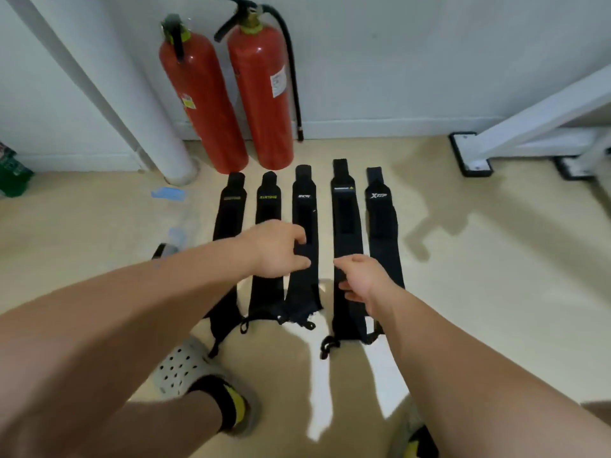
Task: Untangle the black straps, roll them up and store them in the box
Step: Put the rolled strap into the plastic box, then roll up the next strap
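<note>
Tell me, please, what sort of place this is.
Likely a utility corner indoors: two red fire extinguishers and a white pipe stand against the wall, with a white metal frame nearby.

leftmost strap (228,213) label unreadable — its middle behind the left forearm (165,292)

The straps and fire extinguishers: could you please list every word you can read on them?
"XUEYING", yellow-green, on the second strap from the left.
"XTEP", white, on the rightmost strap.
Middle strap: white word, too blurred.
Leftmost strap and fourth strap: unreadable.
Labels on the left extinguisher and right extinguisher: too small.
</note>
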